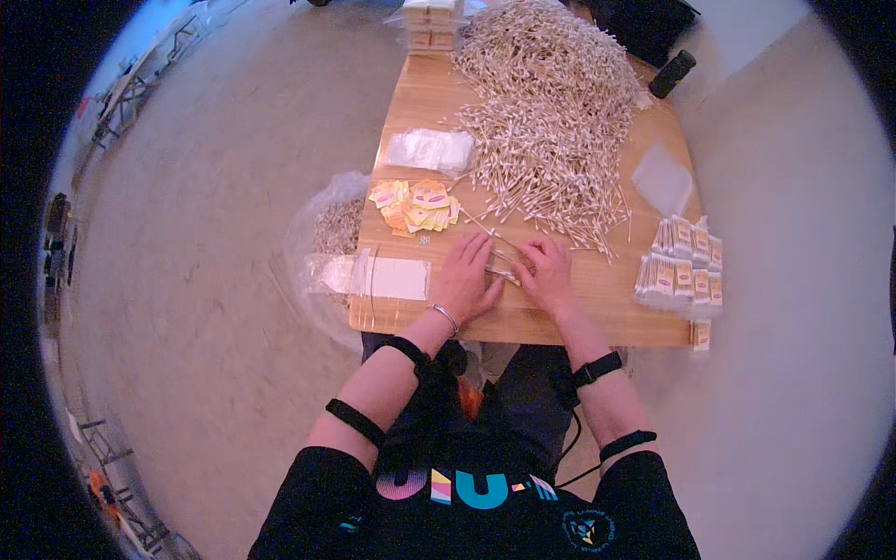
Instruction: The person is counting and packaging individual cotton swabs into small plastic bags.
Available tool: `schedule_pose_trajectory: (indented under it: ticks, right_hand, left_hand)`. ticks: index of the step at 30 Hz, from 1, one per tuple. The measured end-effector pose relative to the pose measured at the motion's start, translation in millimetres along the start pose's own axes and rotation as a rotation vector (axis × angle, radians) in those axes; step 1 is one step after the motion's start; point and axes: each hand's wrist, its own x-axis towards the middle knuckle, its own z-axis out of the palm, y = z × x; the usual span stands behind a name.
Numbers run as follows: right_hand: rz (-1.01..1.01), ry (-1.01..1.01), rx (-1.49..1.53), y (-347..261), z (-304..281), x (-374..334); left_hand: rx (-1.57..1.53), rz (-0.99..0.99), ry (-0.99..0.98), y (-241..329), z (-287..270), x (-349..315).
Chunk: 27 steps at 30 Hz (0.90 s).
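Note:
Several cotton swabs (504, 272) lie in the gap between my two hands, low over the near part of the wooden table. My left hand (465, 280) is curved around their left ends, its fingers close together and its thumb toward the right. From the other side, my right hand (545, 271) closes on them with bent fingers and thumb. How many swabs the palms hide I cannot tell. Just beyond my fingertips begins a large heap of loose cotton swabs (551, 121), with stray ones along its near edge.
Left of my hands are printed yellow-orange cards (425, 203), a white card block (401, 279) and clear plastic bags (429, 150). Filled swab packs (681, 266) stand at the right edge, near a clear sheet (663, 177). A black cylinder (672, 74) and stacked packages (432, 26) stand at the back.

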Motion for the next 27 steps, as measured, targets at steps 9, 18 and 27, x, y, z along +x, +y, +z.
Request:
schedule_pose_trajectory:
  ticks: [9,18,27]
  right_hand:
    - [0.230,0.248,0.066,25,2,-11]
    - [0.046,0.108,0.115,20,8,-13]
    - [0.032,0.159,0.258,2,20,-2]
  left_hand:
    - [-0.039,0.010,-0.011,2,-1,3]
    - [-0.107,0.030,-0.003,2,-3,1]
    - [-0.224,0.055,-0.021,0,-2,2]
